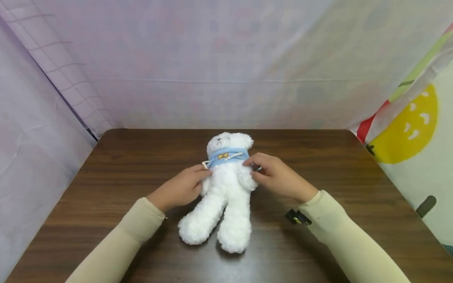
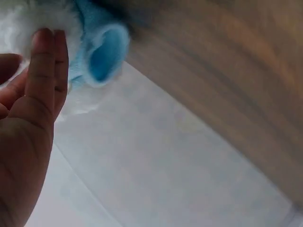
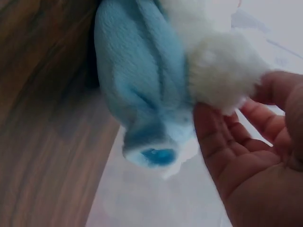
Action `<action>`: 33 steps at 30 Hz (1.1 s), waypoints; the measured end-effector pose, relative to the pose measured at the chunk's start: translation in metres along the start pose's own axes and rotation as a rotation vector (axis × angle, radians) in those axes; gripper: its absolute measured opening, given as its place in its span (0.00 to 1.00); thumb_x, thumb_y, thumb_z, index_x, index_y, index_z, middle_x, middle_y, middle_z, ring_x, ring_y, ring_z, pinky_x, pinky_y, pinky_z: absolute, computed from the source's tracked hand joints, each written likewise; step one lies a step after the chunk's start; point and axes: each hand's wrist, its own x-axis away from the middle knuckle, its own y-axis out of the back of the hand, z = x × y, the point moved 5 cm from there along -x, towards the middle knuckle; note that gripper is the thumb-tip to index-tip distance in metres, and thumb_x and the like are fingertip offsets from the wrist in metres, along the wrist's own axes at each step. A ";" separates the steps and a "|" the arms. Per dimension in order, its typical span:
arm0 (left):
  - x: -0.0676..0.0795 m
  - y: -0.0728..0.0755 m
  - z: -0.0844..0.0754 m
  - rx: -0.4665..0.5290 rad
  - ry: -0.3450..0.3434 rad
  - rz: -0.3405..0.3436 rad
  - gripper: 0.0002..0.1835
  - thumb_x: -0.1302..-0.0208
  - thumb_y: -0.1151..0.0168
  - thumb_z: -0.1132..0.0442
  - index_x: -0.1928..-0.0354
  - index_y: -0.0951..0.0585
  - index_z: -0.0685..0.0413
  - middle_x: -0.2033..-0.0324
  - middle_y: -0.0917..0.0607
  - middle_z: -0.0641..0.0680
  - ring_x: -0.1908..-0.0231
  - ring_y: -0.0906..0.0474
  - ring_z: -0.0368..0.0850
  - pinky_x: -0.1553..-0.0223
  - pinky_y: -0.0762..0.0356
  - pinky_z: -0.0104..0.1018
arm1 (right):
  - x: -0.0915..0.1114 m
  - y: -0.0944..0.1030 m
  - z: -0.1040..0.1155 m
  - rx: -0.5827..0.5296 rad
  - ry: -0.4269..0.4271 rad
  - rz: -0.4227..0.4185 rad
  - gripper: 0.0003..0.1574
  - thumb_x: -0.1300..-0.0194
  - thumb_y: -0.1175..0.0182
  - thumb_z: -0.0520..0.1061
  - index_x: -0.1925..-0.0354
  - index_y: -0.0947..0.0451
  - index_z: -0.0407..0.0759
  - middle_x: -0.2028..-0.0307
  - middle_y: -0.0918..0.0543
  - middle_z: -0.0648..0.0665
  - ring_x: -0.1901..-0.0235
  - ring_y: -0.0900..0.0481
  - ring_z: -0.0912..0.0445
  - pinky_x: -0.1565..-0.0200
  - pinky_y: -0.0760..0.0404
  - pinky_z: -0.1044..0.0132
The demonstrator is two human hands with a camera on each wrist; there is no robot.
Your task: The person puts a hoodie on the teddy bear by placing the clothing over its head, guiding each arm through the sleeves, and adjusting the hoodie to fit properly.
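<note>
A white plush toy (image 1: 230,179) lies on its back on the brown table, with its head toward the far edge and its legs toward me. A light blue hoodie (image 1: 229,155) with a small bear face and white cord is bunched around its neck; an empty sleeve (image 2: 105,56) shows in the left wrist view. My left hand (image 1: 184,185) touches the toy's arm and chest with fairly straight fingers. On the other side, my right hand (image 1: 277,175) pinches the toy's fluffy arm (image 3: 225,71) between thumb and fingers, just below the hoodie (image 3: 139,61).
The dark wood table (image 1: 116,169) ends at a pale cloth backdrop (image 1: 198,70). To the right hangs a white cloth with a yellow printed shape (image 1: 407,133). A small black item (image 1: 298,217) hangs by the right sleeve cuff.
</note>
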 end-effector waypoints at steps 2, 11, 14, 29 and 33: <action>0.000 0.000 0.002 0.035 -0.011 -0.010 0.21 0.39 0.51 0.71 0.43 0.27 0.60 0.53 0.27 0.54 0.66 0.30 0.38 0.65 0.29 0.32 | 0.000 -0.002 0.000 0.047 0.001 0.033 0.18 0.38 0.44 0.38 0.49 0.28 0.47 0.58 0.26 0.52 0.62 0.27 0.61 0.64 0.24 0.67; -0.001 -0.001 -0.005 0.063 -0.004 0.018 0.18 0.39 0.40 0.62 0.46 0.27 0.49 0.54 0.32 0.51 0.65 0.30 0.37 0.66 0.29 0.31 | 0.005 -0.019 0.001 0.372 0.064 0.118 0.34 0.41 0.39 0.43 0.38 0.38 0.44 0.52 0.34 0.47 0.61 0.32 0.60 0.62 0.28 0.68; 0.000 -0.002 -0.008 0.036 0.010 -0.004 0.20 0.40 0.38 0.60 0.45 0.29 0.47 0.50 0.32 0.52 0.60 0.29 0.38 0.62 0.28 0.32 | 0.006 -0.020 0.001 0.400 0.096 0.109 0.34 0.41 0.40 0.43 0.37 0.38 0.43 0.47 0.35 0.45 0.56 0.32 0.60 0.59 0.27 0.67; 0.001 -0.005 -0.015 0.038 -0.042 0.039 0.26 0.39 0.44 0.62 0.38 0.34 0.51 0.40 0.33 0.56 0.46 0.33 0.41 0.53 0.31 0.35 | 0.009 -0.026 -0.003 0.428 0.142 0.095 0.40 0.52 0.39 0.38 0.39 0.39 0.38 0.43 0.34 0.42 0.42 0.36 0.50 0.44 0.33 0.57; -0.005 -0.006 -0.018 0.024 -0.064 -0.028 0.22 0.43 0.37 0.60 0.46 0.30 0.47 0.51 0.28 0.47 0.54 0.30 0.39 0.55 0.29 0.34 | 0.007 -0.030 -0.004 0.476 0.149 0.053 0.35 0.51 0.37 0.41 0.44 0.36 0.41 0.49 0.32 0.45 0.50 0.33 0.52 0.51 0.30 0.59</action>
